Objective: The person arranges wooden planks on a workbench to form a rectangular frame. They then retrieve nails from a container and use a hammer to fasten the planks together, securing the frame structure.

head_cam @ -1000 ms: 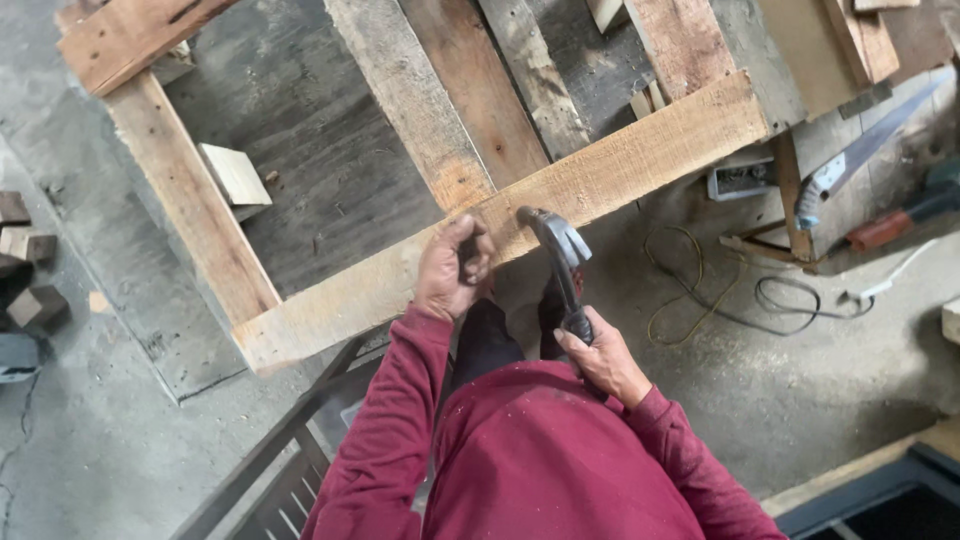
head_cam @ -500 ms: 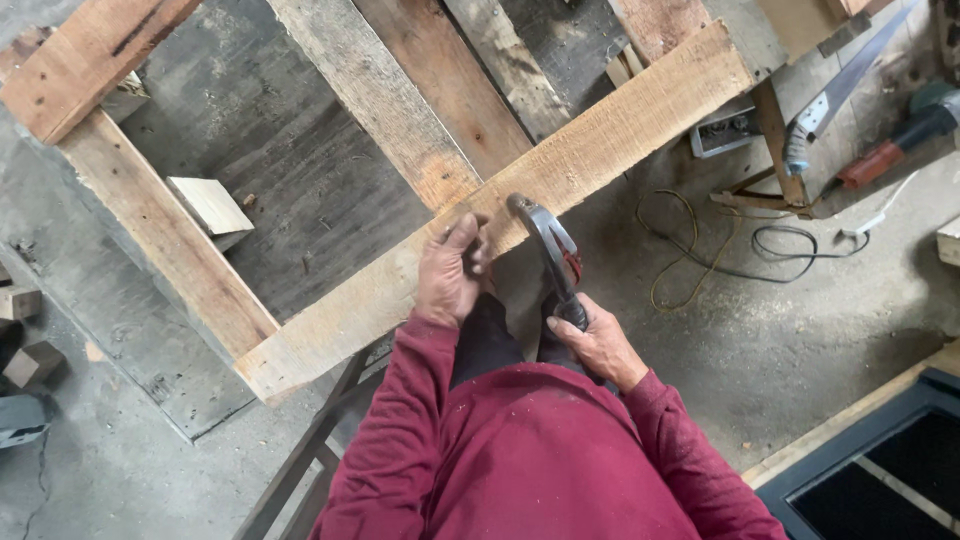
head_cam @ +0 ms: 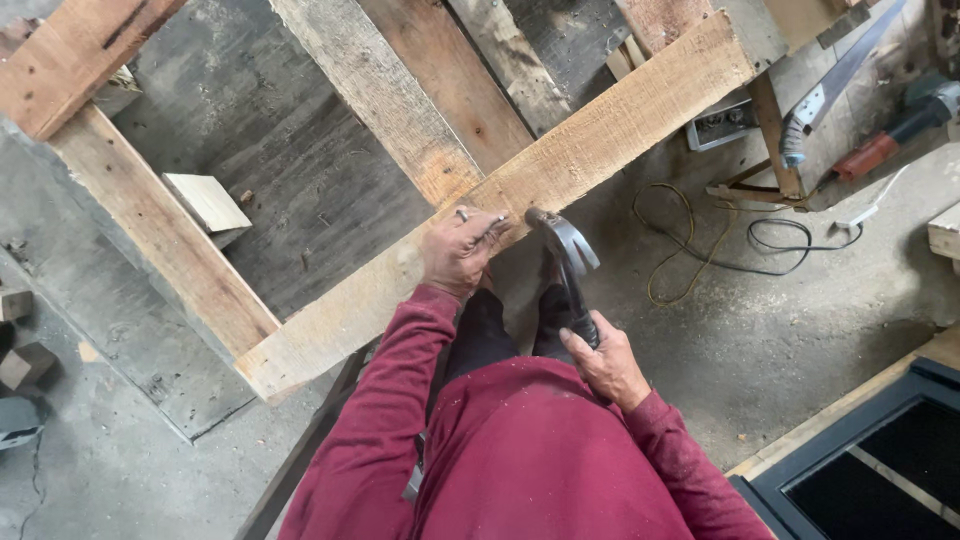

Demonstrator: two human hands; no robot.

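My left hand (head_cam: 462, 250) rests on a long pale wooden plank (head_cam: 600, 140) that forms the near edge of a wooden frame, and it pinches a small nail (head_cam: 462, 214) upright on the plank. My right hand (head_cam: 605, 362) grips the black handle of a claw hammer (head_cam: 568, 255). The hammer's steel head sits against the plank just right of my left fingers. Both my sleeves are dark red.
Weathered boards (head_cam: 400, 100) cross the frame over a grey concrete floor. A hand saw (head_cam: 830, 85), a power tool with a red part (head_cam: 890, 135) and a yellow and black cable (head_cam: 720, 255) lie at the right. Wood blocks (head_cam: 22, 362) lie at the left. A dark framed panel (head_cam: 880, 460) is at lower right.
The hammer head has swung down toward the plank beside my left fingers. The view has shifted slightly, with the frame moving up and left.
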